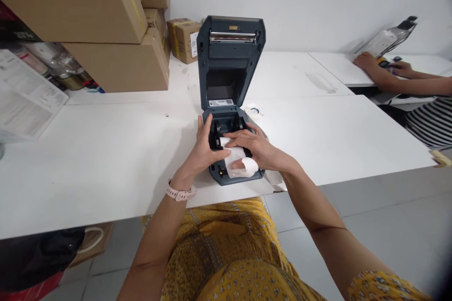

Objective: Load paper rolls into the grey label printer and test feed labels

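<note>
A dark blue-grey label printer stands on the white table with its lid raised. White label paper lies in its lower body, and the front end curls up into a loop. My left hand is open at the printer's left side, fingers spread along the edge and thumb reaching to the paper. My right hand has its fingers over the top of the paper, while its thumb shows through the curled loop, so it grips the paper. Part of the paper under my right fingers is hidden.
Cardboard boxes are stacked at the left, with a smaller box behind the printer. A small white roll lies right of the printer on the white table. Another person's arms rest at the far right.
</note>
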Demonstrator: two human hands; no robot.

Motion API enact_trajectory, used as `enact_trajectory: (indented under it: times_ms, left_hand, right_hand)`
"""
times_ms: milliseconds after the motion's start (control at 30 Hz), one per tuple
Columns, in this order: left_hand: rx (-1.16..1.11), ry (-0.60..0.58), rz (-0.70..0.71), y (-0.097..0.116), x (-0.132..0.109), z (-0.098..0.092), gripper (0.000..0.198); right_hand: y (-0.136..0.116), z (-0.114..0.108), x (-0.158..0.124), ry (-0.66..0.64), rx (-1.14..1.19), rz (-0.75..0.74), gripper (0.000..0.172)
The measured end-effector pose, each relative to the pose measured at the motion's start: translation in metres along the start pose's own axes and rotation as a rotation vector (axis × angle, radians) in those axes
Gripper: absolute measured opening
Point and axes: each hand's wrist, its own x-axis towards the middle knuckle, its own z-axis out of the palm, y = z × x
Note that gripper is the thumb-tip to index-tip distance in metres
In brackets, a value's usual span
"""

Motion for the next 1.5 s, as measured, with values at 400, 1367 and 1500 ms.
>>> enact_trajectory:
  times_ms: [400,1367,1500]
  left_hand:
    - [0.559,-0.203,0.361,0.044,-0.022,0.01,0.043]
    - [0.753,-0.062,0.792,0.044,-0.059,0.034,0.033]
    - [0.771,-0.078,0.748,0.047,-0.067,0.039,0.044]
  right_hand:
    - [0.035,-0.083,0.052,0.838,0.236,0.079,0.054]
    - [0.049,-0.026,0.072,0.029,0.661,-0.081,0.04]
    - [0.058,-0.016,0.073,0.018,0.724,-0.081,0.037]
